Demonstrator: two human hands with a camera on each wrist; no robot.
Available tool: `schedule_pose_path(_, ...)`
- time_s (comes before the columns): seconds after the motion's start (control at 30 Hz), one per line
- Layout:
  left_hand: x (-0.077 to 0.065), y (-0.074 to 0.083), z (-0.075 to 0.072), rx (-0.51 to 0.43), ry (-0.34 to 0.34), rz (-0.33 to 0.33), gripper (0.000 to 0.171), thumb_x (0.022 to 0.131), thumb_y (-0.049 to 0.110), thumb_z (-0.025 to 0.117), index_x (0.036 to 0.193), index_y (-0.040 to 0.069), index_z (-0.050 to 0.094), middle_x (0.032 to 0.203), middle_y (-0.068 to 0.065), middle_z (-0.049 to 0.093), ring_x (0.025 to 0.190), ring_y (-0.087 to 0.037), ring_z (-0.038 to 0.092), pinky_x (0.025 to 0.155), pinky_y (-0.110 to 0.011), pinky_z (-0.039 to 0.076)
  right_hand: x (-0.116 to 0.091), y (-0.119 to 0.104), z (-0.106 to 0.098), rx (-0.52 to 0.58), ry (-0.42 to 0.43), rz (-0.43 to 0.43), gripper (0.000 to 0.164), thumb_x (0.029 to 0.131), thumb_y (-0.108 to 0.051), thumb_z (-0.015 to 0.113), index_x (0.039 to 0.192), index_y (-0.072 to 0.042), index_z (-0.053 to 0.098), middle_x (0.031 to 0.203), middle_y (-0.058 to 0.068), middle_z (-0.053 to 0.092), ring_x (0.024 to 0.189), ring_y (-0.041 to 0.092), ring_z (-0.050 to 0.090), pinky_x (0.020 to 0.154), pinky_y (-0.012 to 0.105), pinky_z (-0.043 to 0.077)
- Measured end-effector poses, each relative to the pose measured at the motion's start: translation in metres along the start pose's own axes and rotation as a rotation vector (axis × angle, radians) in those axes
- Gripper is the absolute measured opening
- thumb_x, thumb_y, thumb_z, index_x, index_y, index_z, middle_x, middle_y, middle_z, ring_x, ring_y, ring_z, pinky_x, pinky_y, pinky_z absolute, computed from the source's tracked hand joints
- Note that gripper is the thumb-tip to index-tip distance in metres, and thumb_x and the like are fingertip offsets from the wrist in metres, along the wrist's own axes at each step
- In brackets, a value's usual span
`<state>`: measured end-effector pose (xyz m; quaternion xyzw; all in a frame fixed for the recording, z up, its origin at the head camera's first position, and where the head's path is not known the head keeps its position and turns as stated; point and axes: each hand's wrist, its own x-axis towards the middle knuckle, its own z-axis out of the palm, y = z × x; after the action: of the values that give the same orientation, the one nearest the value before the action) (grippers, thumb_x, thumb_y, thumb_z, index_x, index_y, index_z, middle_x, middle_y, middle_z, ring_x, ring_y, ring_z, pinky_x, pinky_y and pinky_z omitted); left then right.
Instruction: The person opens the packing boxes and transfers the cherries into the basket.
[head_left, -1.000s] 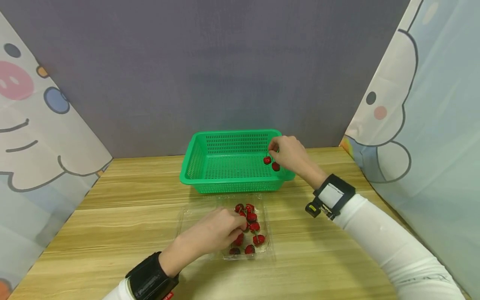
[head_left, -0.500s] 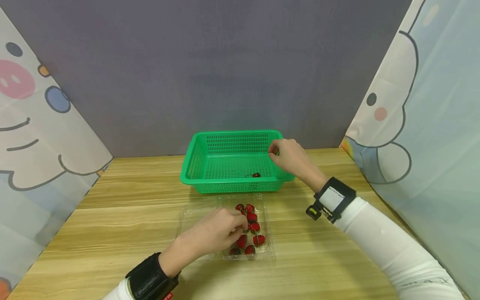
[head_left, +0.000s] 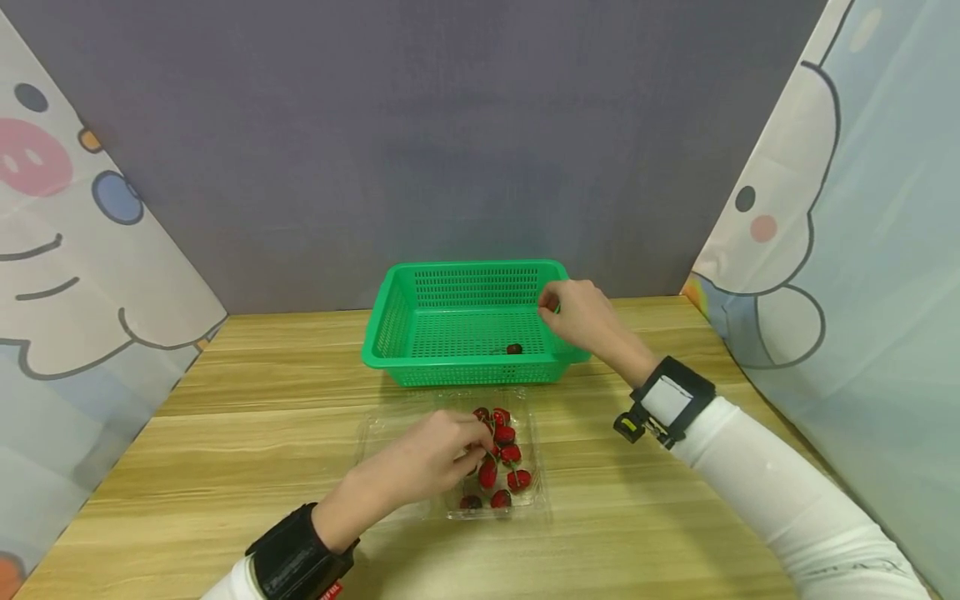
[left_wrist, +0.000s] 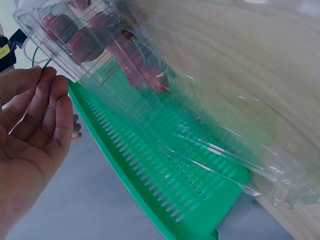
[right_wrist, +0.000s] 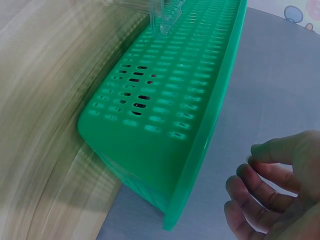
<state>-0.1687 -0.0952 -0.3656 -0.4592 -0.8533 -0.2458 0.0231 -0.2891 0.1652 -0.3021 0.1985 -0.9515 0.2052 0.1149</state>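
Note:
My left hand (head_left: 423, 458) is over an open clear plastic clamshell (head_left: 536, 500) of red cherries (head_left: 505, 435). Its thumb and forefinger pinch a thin green cherry stem (left_wrist: 46, 65), seen in the left wrist view. From those fingertips in the head view hangs a red cherry (head_left: 487, 474). My right hand (head_left: 581, 312) hovers over the right end of a green slotted basket (head_left: 375, 333). In the right wrist view its thumb and forefinger are bent toward each other, with no cherry between them. One dark cherry (head_left: 513, 349) lies on the basket floor near the front wall.
The basket stands on a wood-grain table (head_left: 285, 392) just behind the clamshell. A grey panel (head_left: 465, 167) rises at the back. Cartoon-printed sheets (head_left: 885, 250) flank the table on both sides.
The two cherries that hung from my right hand were let go, and one shows on the basket floor. My left hand has lifted slightly with a cherry by its stem.

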Motion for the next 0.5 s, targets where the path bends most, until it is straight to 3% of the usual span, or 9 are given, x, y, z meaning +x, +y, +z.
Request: schedule_pose_path(0.5,-0.0006,-0.0062,-0.0085,0.017,0.073,0.030,0.013,0.091,-0.006,0.072,0.096,0.005,0.074,0.092,-0.001,0.072,0.081,-0.005,0.065,0.068,-0.016,0.053,-0.0086,-0.0036,0.0052,0.027,-0.017,-0.063,0.010,0.098,-0.012,0.067,0.099,-0.004,0.073,0.092,0.008,0.072,0.062,0.016,0.059,0.060,0.036,0.051)
